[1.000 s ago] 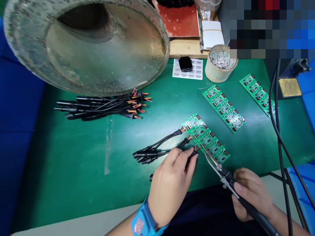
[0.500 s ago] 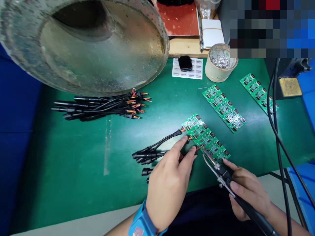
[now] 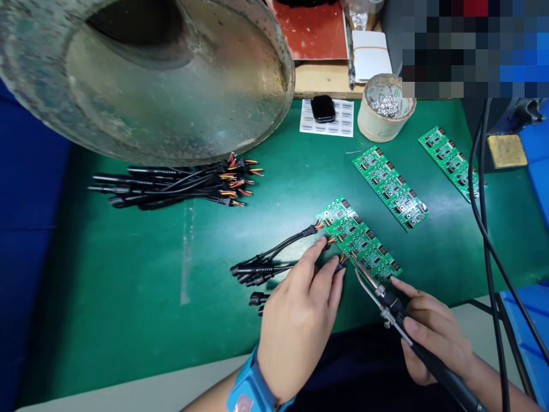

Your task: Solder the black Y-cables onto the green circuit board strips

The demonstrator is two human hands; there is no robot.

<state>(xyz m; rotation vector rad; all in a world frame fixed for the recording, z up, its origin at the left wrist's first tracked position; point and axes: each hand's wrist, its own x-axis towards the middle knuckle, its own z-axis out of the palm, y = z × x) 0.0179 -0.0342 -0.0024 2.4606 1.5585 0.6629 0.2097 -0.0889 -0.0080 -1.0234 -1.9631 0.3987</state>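
My right hand (image 3: pixel 437 329) is closed around a black soldering iron (image 3: pixel 422 352), its index finger stretched to the near right corner of a green circuit board (image 3: pixel 371 243). The iron's tip and a thin metal feed tube beside it reach the board's left edge. My left hand (image 3: pixel 302 309), with a blue band at the wrist, is closed on a black cable (image 3: pixel 340 266) whose red and yellow wire ends meet that edge. Other black cables (image 3: pixel 266 266) run left from the board's upper part; the left hand hides parts of them.
A large metal fume hood (image 3: pixel 184 91) hangs over the upper left, above a bundle of black cables (image 3: pixel 171 186). Two more boards (image 3: pixel 390 186) lie right. Behind them stand a round tub (image 3: pixel 380 123) of solder bits and a label sheet (image 3: pixel 309 127). Black cords (image 3: pixel 482 229) hang at right.
My left hand has shifted slightly right, and its fingers now bring the cable's wires closer against the board edge. The iron's tip stays at nearly the same spot.
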